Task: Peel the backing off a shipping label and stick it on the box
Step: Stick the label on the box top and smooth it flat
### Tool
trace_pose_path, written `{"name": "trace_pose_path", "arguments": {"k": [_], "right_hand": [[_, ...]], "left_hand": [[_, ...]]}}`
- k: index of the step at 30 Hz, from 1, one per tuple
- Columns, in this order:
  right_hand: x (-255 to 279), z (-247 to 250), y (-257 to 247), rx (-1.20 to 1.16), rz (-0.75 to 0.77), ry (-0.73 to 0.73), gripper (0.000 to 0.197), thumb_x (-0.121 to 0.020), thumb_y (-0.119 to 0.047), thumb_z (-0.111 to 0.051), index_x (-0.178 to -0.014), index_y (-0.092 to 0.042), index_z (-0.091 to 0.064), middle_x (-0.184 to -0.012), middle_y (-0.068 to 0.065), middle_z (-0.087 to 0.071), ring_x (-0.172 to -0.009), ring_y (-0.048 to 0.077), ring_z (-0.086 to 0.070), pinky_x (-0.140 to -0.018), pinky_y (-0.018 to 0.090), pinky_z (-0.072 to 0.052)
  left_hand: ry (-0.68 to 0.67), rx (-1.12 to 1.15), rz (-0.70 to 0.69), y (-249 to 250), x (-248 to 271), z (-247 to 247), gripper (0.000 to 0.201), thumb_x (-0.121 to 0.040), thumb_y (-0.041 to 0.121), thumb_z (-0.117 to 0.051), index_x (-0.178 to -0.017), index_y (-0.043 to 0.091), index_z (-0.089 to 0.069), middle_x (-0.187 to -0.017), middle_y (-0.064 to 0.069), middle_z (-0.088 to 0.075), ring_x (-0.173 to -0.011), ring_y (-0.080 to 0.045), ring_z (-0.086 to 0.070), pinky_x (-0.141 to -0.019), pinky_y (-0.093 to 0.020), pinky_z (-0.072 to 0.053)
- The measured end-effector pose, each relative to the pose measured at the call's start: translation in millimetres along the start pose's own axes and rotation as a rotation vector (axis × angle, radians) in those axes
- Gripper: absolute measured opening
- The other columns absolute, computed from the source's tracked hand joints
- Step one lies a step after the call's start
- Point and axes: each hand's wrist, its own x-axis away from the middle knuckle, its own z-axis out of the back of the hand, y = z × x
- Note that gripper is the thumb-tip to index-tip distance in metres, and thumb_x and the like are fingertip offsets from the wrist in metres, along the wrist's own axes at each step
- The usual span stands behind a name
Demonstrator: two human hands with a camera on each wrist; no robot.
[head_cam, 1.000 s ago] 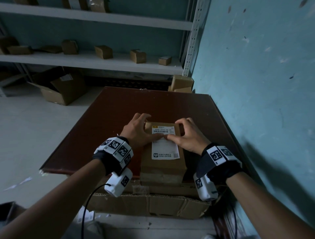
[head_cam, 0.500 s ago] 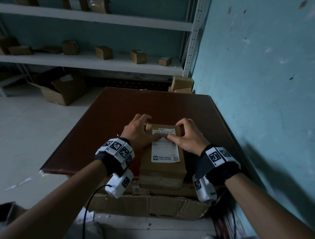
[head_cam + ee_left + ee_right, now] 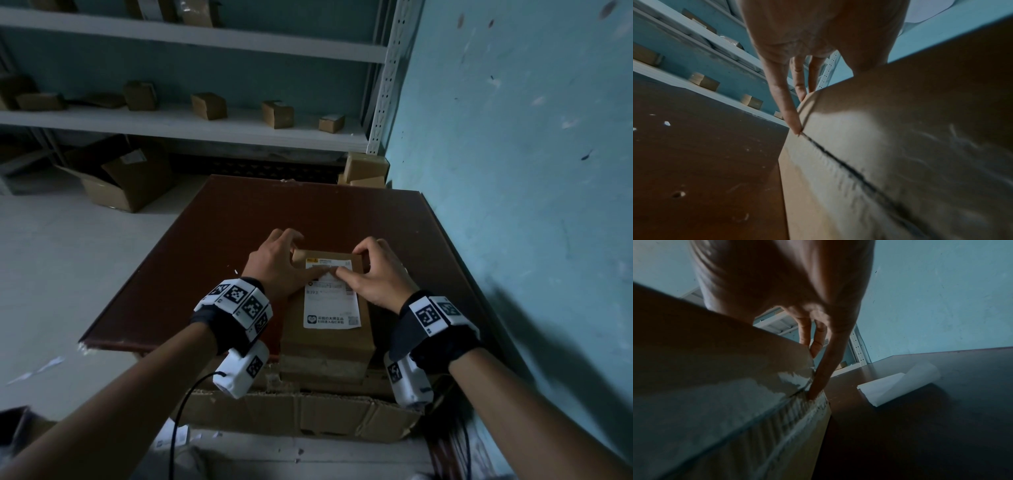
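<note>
A dim storeroom with teal walls is seen, its white metal shelving (image 3: 191,118) set with small cartons, and a dark reddish-brown wooden desk (image 3: 239,219) is pushed against the right-hand wall. On the near part of the desk a brown corrugated cardboard box (image 3: 327,337) is set lengthwise, which keeps its broad top face turned up for sticking. The white rectangular shipping label (image 3: 330,303) is already laid flat on that top face, roughly centred, with its printed side up and its far edge near the far edge of the box.

The left hand (image 3: 279,267) and the right hand (image 3: 378,274) are placed on either side of the box, and the two thumbs are brought tip to tip on the upper part of the label; pressure is judged to be applied there so that the adhesive is seated and the paper smoothed. In each grip the fingers are curled over the box's far corners and top side edges, as the wrist views show, so the box is clasped and steadied between the hands while the thumbs press; neither hand pinches the label itself.

A curled sheet of white backing paper (image 3: 898,384) is left lying on the desk to the right of the box, apart from it, which suggests the peeling step is finished. What remains is judged to be the rubbing down of the label's edges.
</note>
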Motion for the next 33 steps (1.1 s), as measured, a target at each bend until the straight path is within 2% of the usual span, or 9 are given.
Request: {"name": "trace_pose_path", "arguments": {"k": [6, 13, 21, 26, 28, 31, 33], "right_hand": [[0.6, -1.4, -0.7, 0.01, -0.003, 0.03, 0.048, -0.083, -0.054, -0.07, -0.108, -0.019, -0.05, -0.111, -0.002, -0.047, -0.088, 0.01, -0.051, -0.059, 0.018, -0.034], [-0.4, -3.3, -1.2, 0.019, -0.016, 0.053, 0.048, -0.082, -0.056, -0.069, -0.107, -0.02, -0.05, -0.11, -0.001, -0.049, -0.09, 0.014, -0.055, -0.06, 0.021, -0.039], [-2.6, -5.5, -1.9, 0.043, -0.032, 0.078, 0.05, -0.083, -0.058, -0.068, -0.11, -0.02, -0.05, -0.112, -0.001, -0.049, -0.092, 0.014, -0.054, -0.058, 0.019, -0.034], [-3.4, -6.8, -1.3, 0.058, -0.037, 0.09, 0.05, -0.083, -0.059, -0.068, -0.109, -0.02, -0.05, -0.111, -0.002, -0.05, -0.092, 0.015, -0.054, -0.058, 0.019, -0.033], [-3.3, -7.1, -1.4, 0.058, -0.033, 0.094, 0.05, -0.083, -0.058, -0.068, -0.109, -0.02, -0.051, -0.111, -0.002, -0.05, -0.092, 0.015, -0.054, -0.059, 0.021, -0.035], [-2.6, -6.5, -1.7, 0.055, -0.026, 0.093, 0.049, -0.084, -0.058, -0.067, -0.108, -0.019, -0.05, -0.112, -0.001, -0.05, -0.093, 0.016, -0.055, -0.067, 0.027, -0.04], [-2.1, -5.8, -1.8, 0.052, -0.025, 0.089, 0.049, -0.084, -0.058, -0.067, -0.109, -0.019, -0.05, -0.112, -0.001, -0.05, -0.092, 0.015, -0.055, -0.064, 0.026, -0.04]], "left_hand": [[0.012, -0.019, 0.004, 3.1, 0.0, 0.2, 0.073, -0.076, 0.065, -0.072, -0.132, 0.023, -0.051, -0.122, 0.007, -0.054, -0.094, -0.007, -0.058, -0.076, -0.022, -0.044], [0.024, -0.04, 0.018, 4.8, -0.5, 0.1, 0.071, -0.077, 0.065, -0.071, -0.131, 0.023, -0.052, -0.12, 0.006, -0.055, -0.095, -0.009, -0.059, -0.079, -0.025, -0.049], [0.046, -0.077, 0.03, 6.2, -2.8, -3.3, 0.072, -0.076, 0.069, -0.069, -0.129, 0.024, -0.053, -0.117, 0.005, -0.056, -0.096, -0.013, -0.062, -0.085, -0.035, -0.054], [0.032, -0.084, 0.047, 7.0, -4.5, -3.4, 0.074, -0.075, 0.072, -0.067, -0.13, 0.025, -0.052, -0.117, 0.006, -0.056, -0.097, -0.012, -0.061, -0.083, -0.032, -0.053], [0.033, -0.082, 0.046, 6.9, -4.6, -3.7, 0.074, -0.076, 0.071, -0.067, -0.131, 0.024, -0.052, -0.118, 0.006, -0.056, -0.098, -0.013, -0.061, -0.084, -0.033, -0.053], [0.035, -0.077, 0.042, 7.6, -3.9, -4.1, 0.074, -0.076, 0.07, -0.067, -0.131, 0.024, -0.052, -0.119, 0.005, -0.057, -0.099, -0.013, -0.061, -0.085, -0.033, -0.053], [0.032, -0.072, 0.044, 8.8, -3.6, -3.4, 0.074, -0.077, 0.07, -0.067, -0.132, 0.024, -0.051, -0.12, 0.005, -0.057, -0.1, -0.013, -0.061, -0.086, -0.033, -0.053]]}}
